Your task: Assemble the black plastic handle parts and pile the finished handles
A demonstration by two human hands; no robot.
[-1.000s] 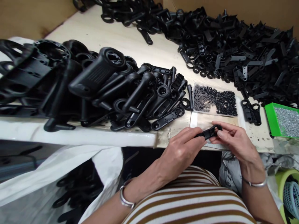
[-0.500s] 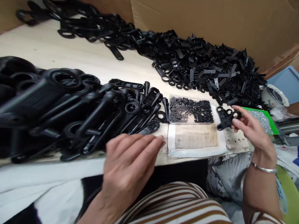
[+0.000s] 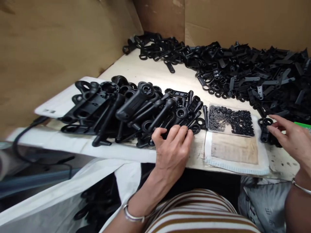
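Observation:
My left hand [image 3: 171, 147] reaches over the front of a pile of black plastic handle-shaped parts [image 3: 131, 113]. Its fingers are curled down among them, and whatever lies under the fingertips is hidden. At the right, my right hand [image 3: 289, 137] has thumb and forefinger at the ring end of a black plastic ring-ended part [image 3: 264, 131], beside the white mat [image 3: 263, 158]. Another dark piece lies under that hand, partly covered. Between the hands sits a shallow clear tray [image 3: 230, 133] of small black and dark grey pieces.
More black parts [image 3: 243, 74] are heaped along the back, against cardboard walls [image 3: 243, 22]. A white panel [image 3: 65, 94] and a black cable [image 3: 17, 142] lie at the left. Below the table edge hangs a white bag [image 3: 128, 174]. A green edge [image 3: 303, 125] shows far right.
The view has swung left. My left hand has moved from above the table's front edge onto the pile, its fingers curling in. My right hand stays by the ring-ended parts, which now sit at a different angle.

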